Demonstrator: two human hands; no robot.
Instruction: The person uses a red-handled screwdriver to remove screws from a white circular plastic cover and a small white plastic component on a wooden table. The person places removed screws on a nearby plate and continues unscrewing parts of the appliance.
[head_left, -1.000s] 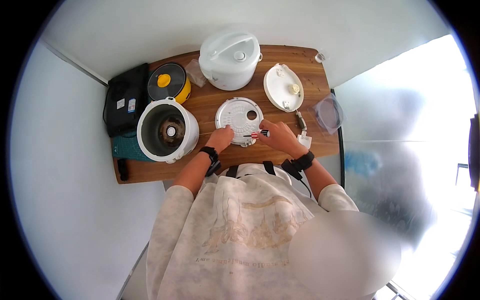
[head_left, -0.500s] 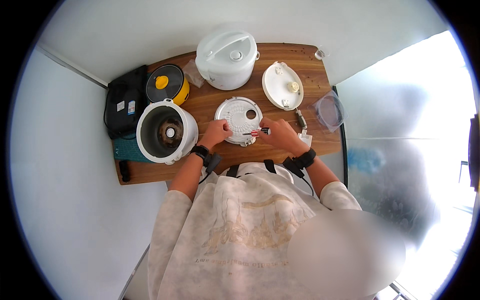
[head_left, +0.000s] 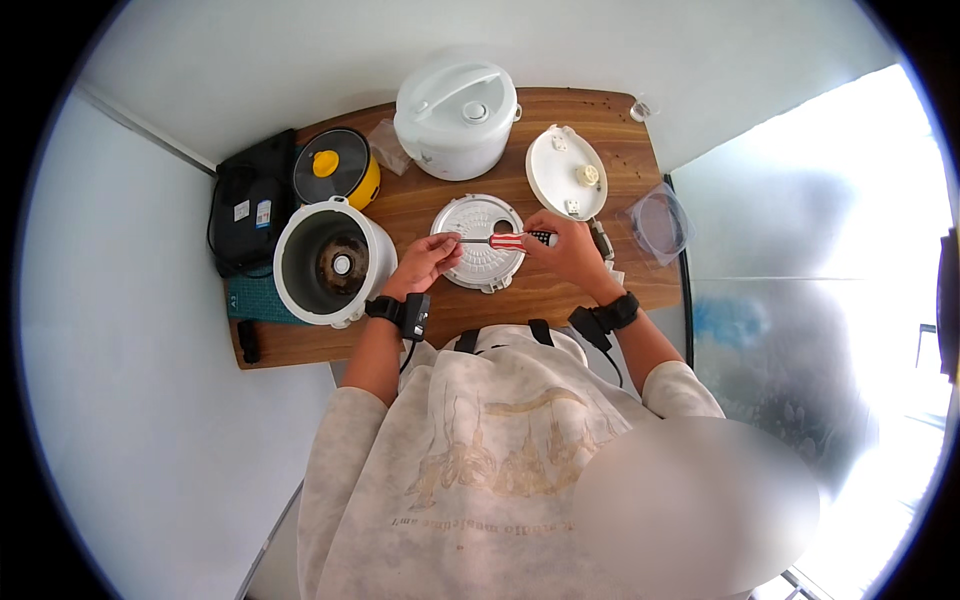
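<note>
right hand (head_left: 570, 256): fingers were clamped around the striped handle of the screwdriver (head_left: 510, 241); a steady hold probably served best.
left hand (head_left: 427, 263): fingers appeared pinched together on the shaft's tip; a light touch seemed wise, though anything small there could not be told.
screwdriver: held crosswise above the round lid plate (head_left: 482, 262) on the worktop (head_left: 628, 155).
shift: half a second earlier, it was nearer the plate's front edge, its tip apart from the left fingers.
</note>
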